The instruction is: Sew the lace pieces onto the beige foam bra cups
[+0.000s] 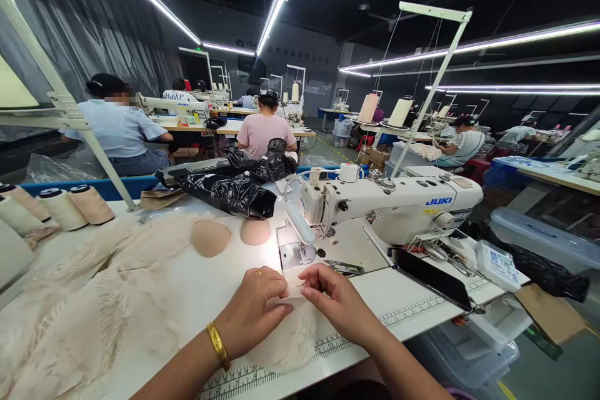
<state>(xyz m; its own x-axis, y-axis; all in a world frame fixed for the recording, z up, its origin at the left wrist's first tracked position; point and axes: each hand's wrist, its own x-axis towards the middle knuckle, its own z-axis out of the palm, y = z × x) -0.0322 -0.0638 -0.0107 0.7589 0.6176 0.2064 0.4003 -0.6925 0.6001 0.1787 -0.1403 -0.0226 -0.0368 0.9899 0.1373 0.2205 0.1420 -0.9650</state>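
A pale cream piece of fabric (pixel 285 344) lies at the table's front edge, partly over the printed ruler. My left hand (pixel 255 300), with a ring and a gold bracelet, pinches its upper edge between thumb and fingers. Close by on the right, my right hand (pixel 335 300) pinches the same edge with thumb and forefinger. Just beyond my fingers is the needle plate (pixel 297 253) of a white sewing machine (pixel 389 200). Two beige moulded cups (pixel 210 238) lie on the tabletop behind my left hand. Metal thread snips (pixel 344 267) rest near the machine bed.
Cream lace fabric (pixel 70 300) is heaped at the left, near thread cones (pixel 91 204). Black plastic bags (pixel 229 194) lie behind the cups. A dark phone (pixel 431 278) and a white box (pixel 497 264) stand at the right. People sit at other machines beyond.
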